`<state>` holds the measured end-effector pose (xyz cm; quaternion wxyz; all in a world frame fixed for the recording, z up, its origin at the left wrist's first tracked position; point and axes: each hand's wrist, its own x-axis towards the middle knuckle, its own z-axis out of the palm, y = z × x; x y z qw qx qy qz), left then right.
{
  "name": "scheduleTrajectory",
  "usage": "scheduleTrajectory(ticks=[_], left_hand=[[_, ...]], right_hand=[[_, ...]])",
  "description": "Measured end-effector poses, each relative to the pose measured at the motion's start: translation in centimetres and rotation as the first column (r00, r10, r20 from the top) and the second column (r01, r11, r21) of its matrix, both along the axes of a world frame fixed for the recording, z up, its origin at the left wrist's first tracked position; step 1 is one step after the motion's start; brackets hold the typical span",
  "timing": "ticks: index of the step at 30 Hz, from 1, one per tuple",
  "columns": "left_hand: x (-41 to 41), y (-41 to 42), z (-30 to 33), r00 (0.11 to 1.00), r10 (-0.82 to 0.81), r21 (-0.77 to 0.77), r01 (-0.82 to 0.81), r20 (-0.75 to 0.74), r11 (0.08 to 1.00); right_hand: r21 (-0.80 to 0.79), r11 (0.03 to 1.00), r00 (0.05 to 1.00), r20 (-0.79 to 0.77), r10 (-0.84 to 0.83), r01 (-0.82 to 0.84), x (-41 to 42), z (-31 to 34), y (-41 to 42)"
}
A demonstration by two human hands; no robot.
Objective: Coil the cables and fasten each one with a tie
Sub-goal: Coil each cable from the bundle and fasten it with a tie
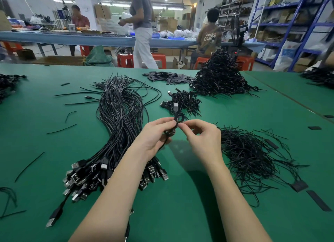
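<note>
Step in hand: we judge that we are fastening a tie round one coiled USB cable, held up above the middle of the green table
Left hand: its fingers curl round the small coil and grip it, the USB plug standing up past the fingertips
Right hand: thumb and forefinger pinch at the top of the coil; whether a tie is between them is too small to tell
Loose USB cables: a long bundle left of the hands, plugs fanned toward the near edge
Wire ties: a loose heap just right of the right hand
Finished coils: a small pile beyond the hands, a big heap near the far edge
Next move: we think it calls for twisting the tie tight while the left hand keeps the loops from springing open
</note>
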<state>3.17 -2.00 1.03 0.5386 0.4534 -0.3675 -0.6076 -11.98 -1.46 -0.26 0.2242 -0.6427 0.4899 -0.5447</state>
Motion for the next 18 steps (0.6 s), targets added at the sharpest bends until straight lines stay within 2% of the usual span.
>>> scheduleTrajectory(ticks=[1,2,3,4,5,6,7,8,9,10,11,13,18], left_hand=[[0.0,0.0,-0.1,0.999,0.019,-0.042,-0.018,0.027,0.999],[-0.1,0.0,-0.2,0.999,0.030,-0.080,-0.027,0.040,0.996],[-0.1,0.0,-0.2,0.998,0.033,-0.113,-0.028,0.044,0.993],[-0.1,0.1,-0.2,0.998,0.034,-0.132,-0.028,0.044,0.991],[0.0,0.0,-0.2,0.998,0.038,-0.132,-0.032,0.043,0.991],[0.1,0.0,-0.1,0.998,0.046,-0.116,-0.041,0.036,0.992],[0.1,-0.1,-0.1,0.998,0.052,-0.091,-0.049,0.028,0.995],[0.2,-0.1,-0.1,0.998,0.060,-0.065,-0.058,0.024,0.996],[0.2,-0.2,-0.1,0.997,0.072,-0.040,-0.071,0.023,0.997],[0.3,-0.2,-0.2,0.996,0.083,-0.018,-0.082,0.025,0.996],[0.4,-0.2,-0.2,0.996,0.085,0.000,-0.085,0.033,0.996],[0.3,-0.2,-0.2,0.997,0.064,0.020,-0.065,0.052,0.998],[0.4,0.0,0.0,0.999,0.018,0.049,-0.020,0.045,0.999]], right_hand=[[0.225,0.970,0.972,0.234,0.032,-0.086,0.3,0.2,-0.2],[0.422,0.850,0.827,0.561,0.030,-0.316,0.8,0.5,-0.1],[0.458,0.690,0.590,0.805,-0.056,-0.560,1.1,0.8,0.1],[0.423,0.602,0.426,0.892,-0.148,-0.677,1.1,0.9,0.2],[0.413,0.575,0.401,0.903,-0.157,-0.706,1.2,0.8,0.2],[0.445,0.612,0.510,0.857,-0.078,-0.654,1.3,0.8,0.3],[0.461,0.720,0.689,0.724,0.033,-0.519,1.2,0.7,0.3],[0.400,0.850,0.848,0.520,0.099,-0.344,1.0,0.6,0.4],[0.273,0.943,0.947,0.302,0.106,-0.192,0.6,0.5,0.2],[0.129,0.985,0.990,0.103,0.097,-0.110,0.2,0.3,0.0],[0.011,0.996,0.994,-0.070,0.084,-0.083,-0.2,0.0,-0.2],[-0.131,0.987,0.965,-0.258,0.052,-0.089,-1.0,-0.4,-0.3],[-0.217,0.970,0.964,-0.261,0.053,-0.112,-1.6,-0.8,-0.4]])
